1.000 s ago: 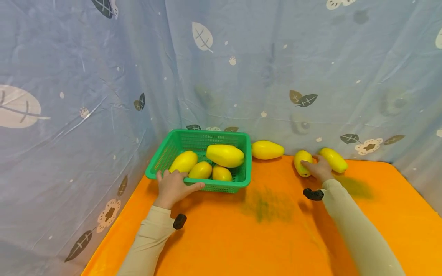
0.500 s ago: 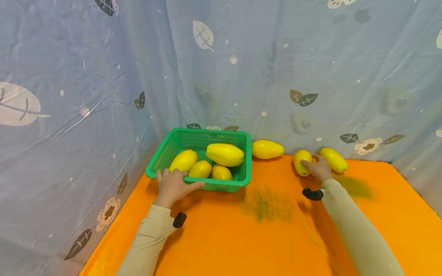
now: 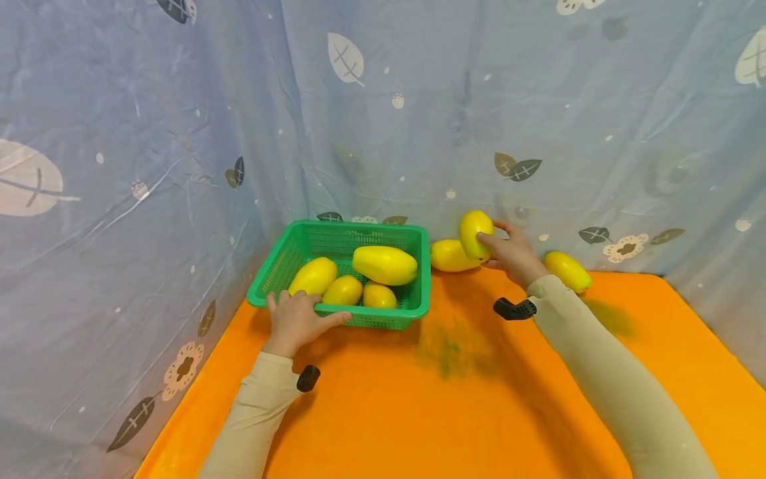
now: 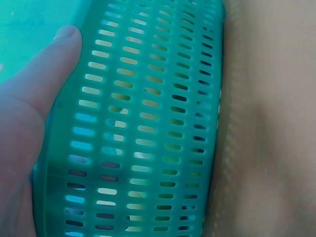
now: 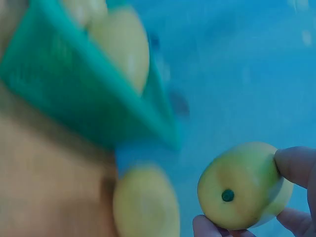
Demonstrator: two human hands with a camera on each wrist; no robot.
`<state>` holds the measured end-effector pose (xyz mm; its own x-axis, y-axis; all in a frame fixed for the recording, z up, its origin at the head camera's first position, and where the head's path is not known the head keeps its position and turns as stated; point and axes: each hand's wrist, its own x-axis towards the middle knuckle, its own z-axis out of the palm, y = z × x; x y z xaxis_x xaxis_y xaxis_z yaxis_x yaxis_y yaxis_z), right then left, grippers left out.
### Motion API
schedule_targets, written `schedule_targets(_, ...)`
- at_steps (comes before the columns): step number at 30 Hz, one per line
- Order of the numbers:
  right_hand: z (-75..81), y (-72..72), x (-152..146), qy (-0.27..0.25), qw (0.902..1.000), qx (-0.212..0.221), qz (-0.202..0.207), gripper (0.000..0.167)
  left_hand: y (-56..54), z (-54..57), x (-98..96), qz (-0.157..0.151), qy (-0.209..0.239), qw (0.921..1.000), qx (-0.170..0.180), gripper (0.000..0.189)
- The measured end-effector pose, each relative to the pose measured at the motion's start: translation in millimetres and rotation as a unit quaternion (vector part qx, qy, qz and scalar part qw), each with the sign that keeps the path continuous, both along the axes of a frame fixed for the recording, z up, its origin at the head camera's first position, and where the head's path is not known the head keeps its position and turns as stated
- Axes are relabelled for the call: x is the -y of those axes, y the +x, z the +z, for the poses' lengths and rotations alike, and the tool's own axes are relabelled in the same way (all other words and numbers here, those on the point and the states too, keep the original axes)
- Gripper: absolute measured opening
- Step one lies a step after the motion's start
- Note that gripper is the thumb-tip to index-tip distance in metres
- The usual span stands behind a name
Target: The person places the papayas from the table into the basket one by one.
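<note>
The right hand (image 3: 516,255) grips a yellow fruit (image 3: 475,233) from its right side, with the thumb toward the viewer and the other fingers reaching round behind. The fruit is held up off the table, its longer axis running roughly from 12 to 6 o'clock in the head view; the right wrist view shows a dark green spot at one end.

Around that fruit as the dial's centre, a second fruit (image 3: 445,257) lies at about 8 o'clock. The raised one partly overlaps it in the head view, but the right wrist view shows a gap between them. Between 8 and 9 o'clock stands a green basket (image 3: 424,266), the second fruit just beside its right side.

At about 8 o'clock, the left hand (image 3: 296,322) holds the basket's near rim, fingers over the edge and thumb along the outside.

Taking the basket as its own dial, a long fruit (image 3: 385,265) lies between 2 and 3 o'clock, a small fruit (image 3: 380,295) at 4, a rounded fruit (image 3: 343,291) near 6 and an oval fruit (image 3: 314,276) at 9.

From the raised fruit, another fruit (image 3: 567,271) lies between 3 and 4 o'clock, beyond the right hand. The orange table (image 3: 383,412) spreads below, and a blue-grey leaf-patterned curtain (image 3: 407,146) rises toward 12.
</note>
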<state>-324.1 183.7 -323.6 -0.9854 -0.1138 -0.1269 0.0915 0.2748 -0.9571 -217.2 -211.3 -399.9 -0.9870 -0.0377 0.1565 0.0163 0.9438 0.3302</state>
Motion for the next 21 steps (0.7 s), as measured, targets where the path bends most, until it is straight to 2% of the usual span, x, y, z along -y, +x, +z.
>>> schedule_targets(4, 13.9, 9.1, 44.2, -0.018, 0.9990, 0.006, 0.041, 0.075, 0.4, 1.1, 0.0, 0.001, -0.002, 1.0000, 0.002, 0.089)
schedule_targets(8, 15.6, 20.7, 89.4, -0.019, 0.9956, 0.023, 0.088, 0.072, 0.7, 1.1, 0.2, 0.001, -0.004, 1.0000, 0.004, 0.088)
schedule_targets(14, 1.2, 31.7, 144.6, 0.044, 0.9873, 0.023, 0.151, 0.070, -0.8, -0.4, 0.7, 0.000, -0.008, 1.0000, 0.000, 0.086)
schedule_targets(21, -18.1, 38.4, 176.7, 0.096, 0.9779, 0.020, 0.185, 0.068, -2.1, -2.0, -0.1, 0.003, -0.009, 1.0000, -0.001, 0.087)
